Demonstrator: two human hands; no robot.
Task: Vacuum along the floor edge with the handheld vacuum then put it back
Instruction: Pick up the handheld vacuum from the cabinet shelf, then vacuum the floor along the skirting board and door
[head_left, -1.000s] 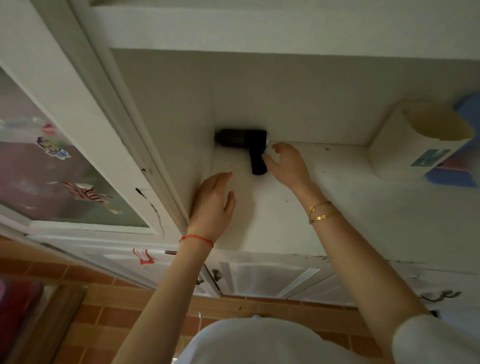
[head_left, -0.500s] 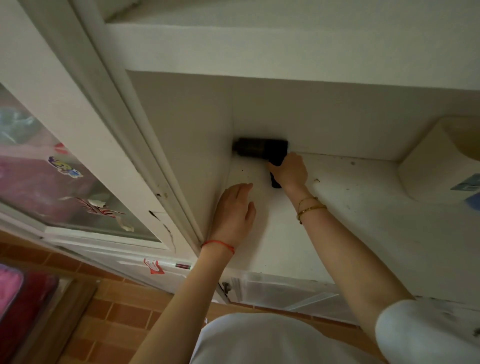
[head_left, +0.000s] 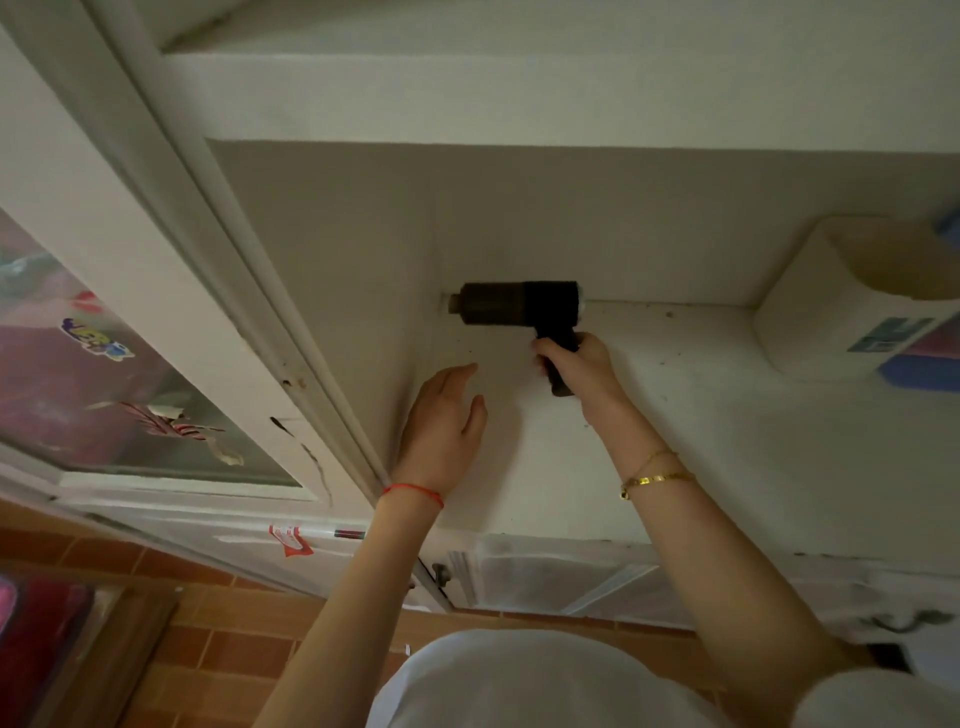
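A black handheld vacuum (head_left: 511, 306) lies in the back left corner of a white cabinet shelf (head_left: 701, 431), its barrel pointing left toward the side wall. My right hand (head_left: 582, 366) is wrapped around its handle, which points toward me. My left hand (head_left: 444, 423) rests flat and open on the shelf just left of the handle, holding nothing. A red string sits on my left wrist and gold bracelets on my right.
A cream container with a blue label (head_left: 852, 306) stands at the shelf's right, with blue objects (head_left: 919, 371) beside it. A glass cabinet door with stickers (head_left: 104, 384) is on the left. Lower cabinet doors (head_left: 561, 582) and brick-tile floor (head_left: 218, 654) lie below.
My right hand reached to the vacuum's handle and closed around it. My left hand stayed flat on the shelf. The view shifted slightly closer.
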